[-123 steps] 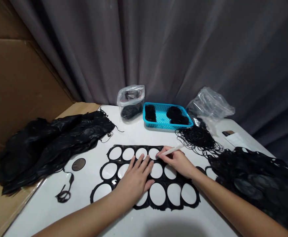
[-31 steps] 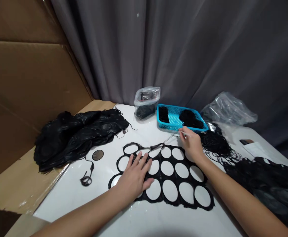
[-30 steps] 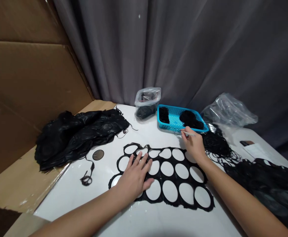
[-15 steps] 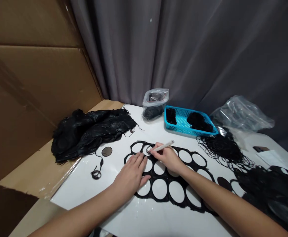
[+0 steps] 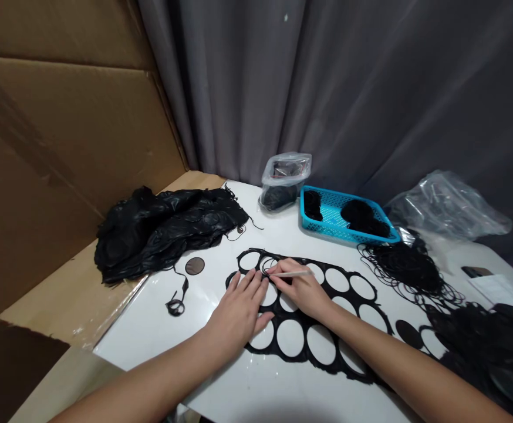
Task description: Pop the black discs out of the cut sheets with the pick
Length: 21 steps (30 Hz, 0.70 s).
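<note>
A black rubbery sheet (image 5: 299, 312) with rows of round holes lies flat on the white table. My left hand (image 5: 238, 311) rests on its left part, fingers spread and pressing down. Held between the fingers of my right hand (image 5: 303, 288) is a slim white pen-like tool (image 5: 294, 274). Its tip points left, at a hole in the far row, and I cannot make out what kind of tip it is. Thin black strands (image 5: 267, 264) curve inside that hole, beside my right fingertips. My hands are close together but apart.
A black crumpled pile (image 5: 164, 229) lies left, near a dark disc (image 5: 195, 266) and a curled scrap (image 5: 176, 306). Behind stand a clear bag (image 5: 285, 182) and a blue basket (image 5: 331, 226) holding black pieces. Black rings (image 5: 410, 267) and more black sheets (image 5: 481, 346) lie right.
The white tool has tipped from slanting upward to nearly level, and my right hand has turned slightly with it. My left hand stays on the sheet. The whole view has shifted a little.
</note>
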Motion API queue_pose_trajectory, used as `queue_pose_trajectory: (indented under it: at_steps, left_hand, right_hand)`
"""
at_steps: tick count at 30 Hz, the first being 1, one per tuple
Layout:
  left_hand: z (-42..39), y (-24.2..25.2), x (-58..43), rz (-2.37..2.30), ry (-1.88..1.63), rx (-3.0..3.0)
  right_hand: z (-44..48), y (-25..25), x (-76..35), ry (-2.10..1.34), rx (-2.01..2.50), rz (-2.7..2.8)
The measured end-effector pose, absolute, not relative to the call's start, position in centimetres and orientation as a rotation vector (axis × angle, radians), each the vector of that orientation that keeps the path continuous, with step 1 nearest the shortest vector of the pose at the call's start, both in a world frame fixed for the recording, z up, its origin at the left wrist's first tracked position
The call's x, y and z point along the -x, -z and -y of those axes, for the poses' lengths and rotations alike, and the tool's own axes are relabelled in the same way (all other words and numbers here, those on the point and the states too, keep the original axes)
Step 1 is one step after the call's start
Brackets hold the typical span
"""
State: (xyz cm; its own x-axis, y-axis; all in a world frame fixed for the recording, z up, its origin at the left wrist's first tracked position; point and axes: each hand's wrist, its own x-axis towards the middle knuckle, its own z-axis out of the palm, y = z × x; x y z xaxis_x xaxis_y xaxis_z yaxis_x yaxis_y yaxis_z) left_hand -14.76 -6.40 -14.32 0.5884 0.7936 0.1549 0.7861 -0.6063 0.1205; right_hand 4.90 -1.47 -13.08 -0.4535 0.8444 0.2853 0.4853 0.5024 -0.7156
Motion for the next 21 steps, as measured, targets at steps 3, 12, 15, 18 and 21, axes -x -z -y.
queue_pose_trajectory:
  at_steps: [3, 12, 15, 18, 21]
  left_hand:
    - [6.4, 14.2, 14.7, -1.388, -0.292, -2.742]
    - [6.5, 13.7, 14.6, -1.405, -0.270, -2.714]
    - [6.3, 13.7, 14.9, -1.393, -0.332, -2.732]
    - [6.2, 13.5, 15.5, -1.454, -0.367, -2.768]
    - [6.3, 13.6, 16.3, -1.542, -0.327, -2.792]
  right_hand:
    - [1.4, 13.6, -4.8, -0.426, 0.990, 2.363]
    - [-5.3, 11.4, -12.7, 0.126, 1.548, 1.950]
    - [-5.4, 10.8, -11.9, -0.201, 1.526, 1.819]
    - [-4.6, 10.8, -8.3, -0.678, 1.445, 1.740]
    - [-3.7, 11.1, -4.5, -0.940, 1.318, 1.802]
